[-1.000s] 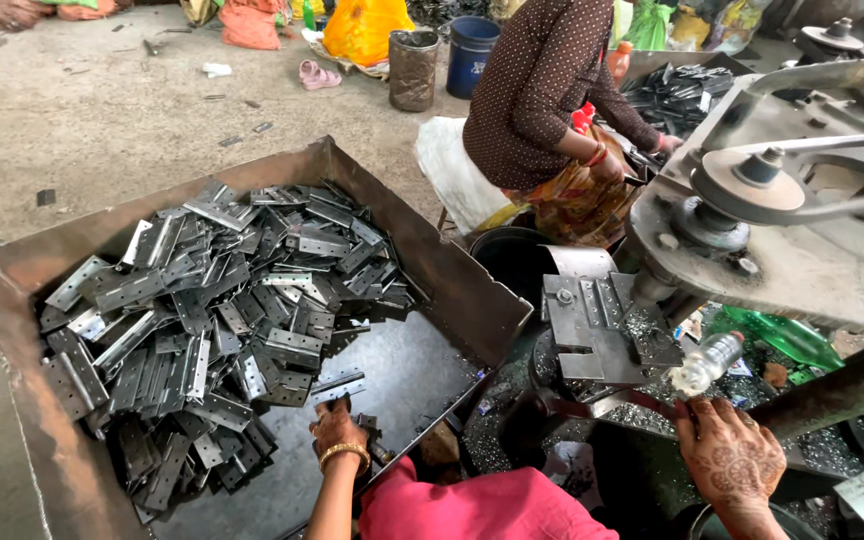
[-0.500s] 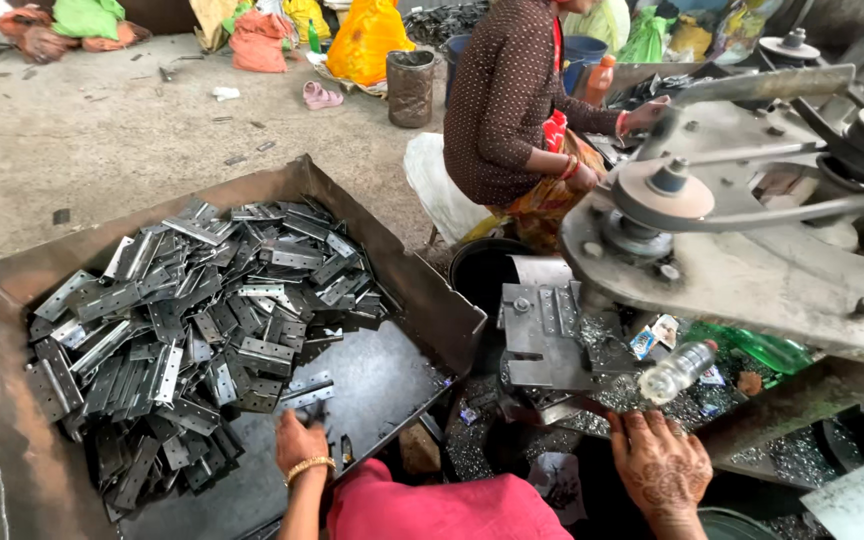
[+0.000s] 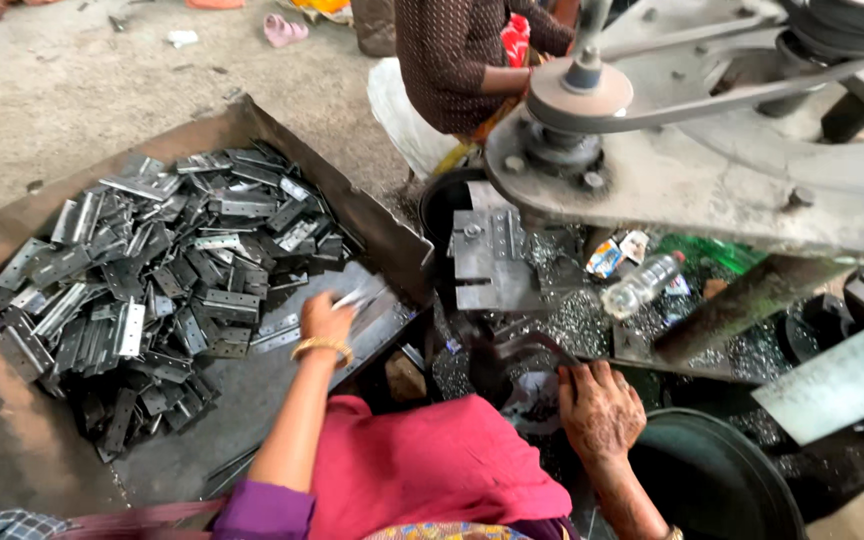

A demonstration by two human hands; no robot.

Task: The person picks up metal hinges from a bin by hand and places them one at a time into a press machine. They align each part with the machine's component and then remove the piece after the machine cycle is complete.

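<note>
Overhead, the head camera looked down on a big rusty metal tray [image 3: 12, 440] carrying a heap of flat steel hinge plates [image 3: 162, 270]. The left hand [image 3: 327, 320], a gold bangle [image 3: 320, 348] at its wrist, lay at the heap's right edge with its fingers closed round a thin bright hinge plate [image 3: 357, 298] that stuck out past the knuckles toward the press. The right hand [image 3: 600, 405] rested palm-down, fingers loosely spread, on the dark bed just below the press fixture [image 3: 487, 260]; it held nothing that I could make out.

Such plates looked stiff, thin and fairly light singly (though sharp at the edges and probably oily), so a pinch across the flat faces near one end seemed the safest hold.

Further right lay a clear plastic bottle [image 3: 640, 284] among metal chips, under a belt-driven flywheel [image 3: 577, 95]. Another person [image 3: 452, 50] sat beyond the tray.
</note>
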